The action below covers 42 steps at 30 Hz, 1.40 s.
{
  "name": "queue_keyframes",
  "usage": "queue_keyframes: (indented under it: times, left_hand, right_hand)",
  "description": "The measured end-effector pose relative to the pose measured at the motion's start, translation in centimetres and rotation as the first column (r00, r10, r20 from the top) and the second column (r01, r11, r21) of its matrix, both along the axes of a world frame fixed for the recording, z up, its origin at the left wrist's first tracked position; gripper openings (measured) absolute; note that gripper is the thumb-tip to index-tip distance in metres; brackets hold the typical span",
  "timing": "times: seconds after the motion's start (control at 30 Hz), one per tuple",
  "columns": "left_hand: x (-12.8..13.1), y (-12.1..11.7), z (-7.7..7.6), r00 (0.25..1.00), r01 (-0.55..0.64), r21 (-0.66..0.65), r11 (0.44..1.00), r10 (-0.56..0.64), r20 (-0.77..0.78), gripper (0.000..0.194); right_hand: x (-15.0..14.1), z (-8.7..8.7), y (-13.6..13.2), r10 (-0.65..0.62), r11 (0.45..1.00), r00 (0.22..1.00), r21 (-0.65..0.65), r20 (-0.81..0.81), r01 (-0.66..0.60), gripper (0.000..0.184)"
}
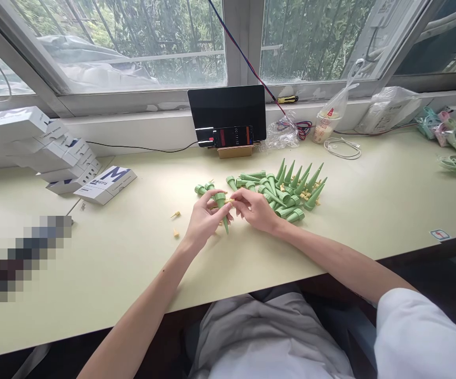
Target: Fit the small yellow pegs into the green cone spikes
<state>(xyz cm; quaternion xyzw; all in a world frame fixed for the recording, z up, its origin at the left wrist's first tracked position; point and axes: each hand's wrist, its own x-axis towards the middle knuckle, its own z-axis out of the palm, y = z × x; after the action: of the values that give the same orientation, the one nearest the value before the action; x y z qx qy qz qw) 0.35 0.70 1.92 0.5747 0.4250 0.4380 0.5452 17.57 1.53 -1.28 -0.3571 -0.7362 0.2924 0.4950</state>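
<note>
My left hand (208, 213) grips a green plastic spike (220, 200), its ribbed cap up and its point toward the table. With pinched fingertips, my right hand (256, 209) holds a small yellow valve-like piece (229, 200) against the side of the spike just below the cap. How far the piece sits in the spike is hidden by the fingers. Right of my hands lies a pile of green spikes (275, 195), several of them standing point up among yellow pieces (306, 196). A few loose yellow pieces (176, 214) rest on the table to the left.
A phone (233, 136) leans on a dark tablet (228, 108) at the back. White boxes (66, 152) are stacked at the left, with one box (107, 184) lying nearer. Behind the pile are a bagged drink cup (324, 126) and a coiled white cable (342, 149). Pastel straps (454, 131) lie far right.
</note>
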Motion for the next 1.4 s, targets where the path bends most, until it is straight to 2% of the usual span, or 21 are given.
queue_keyframes:
  times: [0.57,1.4]
  left_hand:
    - [-0.25,0.08,-0.02,0.999,0.03,0.014,0.999,-0.03,-0.015,0.052]
    - [-0.2,0.12,-0.01,0.998,0.037,0.016,0.999,-0.038,0.057,0.051]
  right_hand:
    - [0.03,-0.17,0.1,0.003,1.0,1.0,-0.017,-0.006,-0.003,0.011]
    - [0.11,-0.45,0.31,0.02,1.0,1.0,-0.019,-0.022,-0.02,0.014]
